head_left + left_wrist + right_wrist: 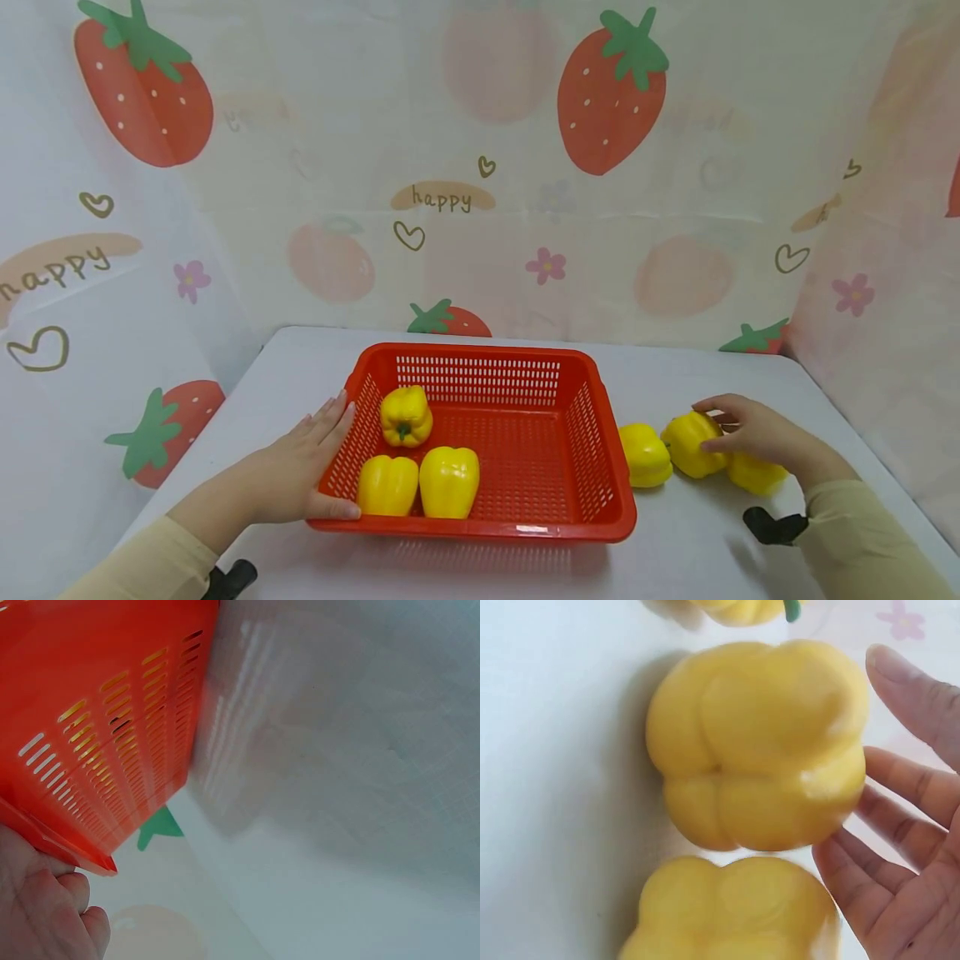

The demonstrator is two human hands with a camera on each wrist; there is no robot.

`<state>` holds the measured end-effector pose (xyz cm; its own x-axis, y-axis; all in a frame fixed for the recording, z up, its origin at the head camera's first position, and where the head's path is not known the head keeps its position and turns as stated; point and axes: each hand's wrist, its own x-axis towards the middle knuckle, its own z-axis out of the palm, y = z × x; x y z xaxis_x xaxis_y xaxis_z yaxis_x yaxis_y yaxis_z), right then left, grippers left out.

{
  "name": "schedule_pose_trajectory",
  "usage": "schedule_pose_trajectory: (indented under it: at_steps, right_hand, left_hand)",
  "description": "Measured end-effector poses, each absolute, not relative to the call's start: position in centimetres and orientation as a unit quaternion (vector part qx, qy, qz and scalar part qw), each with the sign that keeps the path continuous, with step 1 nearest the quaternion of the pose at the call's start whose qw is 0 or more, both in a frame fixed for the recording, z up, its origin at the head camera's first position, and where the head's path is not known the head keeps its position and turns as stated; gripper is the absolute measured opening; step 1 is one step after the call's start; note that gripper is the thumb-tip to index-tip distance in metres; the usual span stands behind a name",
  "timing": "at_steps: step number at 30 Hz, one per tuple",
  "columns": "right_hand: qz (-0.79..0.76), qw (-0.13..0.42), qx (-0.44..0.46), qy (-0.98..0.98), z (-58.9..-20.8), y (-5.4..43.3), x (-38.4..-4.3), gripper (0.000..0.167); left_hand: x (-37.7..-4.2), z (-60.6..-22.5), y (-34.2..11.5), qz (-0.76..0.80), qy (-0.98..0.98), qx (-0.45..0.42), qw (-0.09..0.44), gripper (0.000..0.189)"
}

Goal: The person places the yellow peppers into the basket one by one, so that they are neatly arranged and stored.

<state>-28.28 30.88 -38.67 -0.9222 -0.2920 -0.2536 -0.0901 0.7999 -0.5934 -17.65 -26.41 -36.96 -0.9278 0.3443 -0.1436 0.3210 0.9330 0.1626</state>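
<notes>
A red plastic basket (525,527) stands in the middle of the table in the head view. Inside, at its left, lie three yellow bell peppers (449,483). My left hand (288,471) rests on the basket's left rim with extended fingers, its thumb at the front left corner. Right of the basket, three more peppers sit in a row. At the middle one (688,448) is my right hand (768,437). In the right wrist view the fingers lie beside this pepper (757,750), and the thumb (900,675) stands apart from it.
Two peppers flank the middle one: the left pepper (645,457) by the basket's wall, the right pepper (753,475) partly under my hand. A white cover lies on the table (675,375). Strawberry-printed cloth (525,233) hangs behind and at both sides.
</notes>
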Motion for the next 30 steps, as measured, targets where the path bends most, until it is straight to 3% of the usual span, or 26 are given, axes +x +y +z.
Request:
schedule_pose_trajectory:
  at_steps: [12, 25, 30]
  right_hand:
    - [-0.267, 0.171, -0.103, 0.943, -39.1, 29.6, -27.9, 0.081]
    - [-0.253, 0.177, -0.140, 0.941, -39.3, 29.4, -27.5, 0.068]
    - [-0.253, 0.195, -0.145, 0.936, -39.0, 29.4, -27.1, 0.080]
  left_hand:
    - [-17.8, -36.8, -26.4, 0.071, 0.979, 0.166, 0.091, 0.122]
    - [-17.7, -37.0, -26.4, 0.069, 0.980, 0.166, 0.089, 0.122]
    - [-17.7, -37.1, -26.4, 0.067, 0.980, 0.163, 0.090, 0.122]
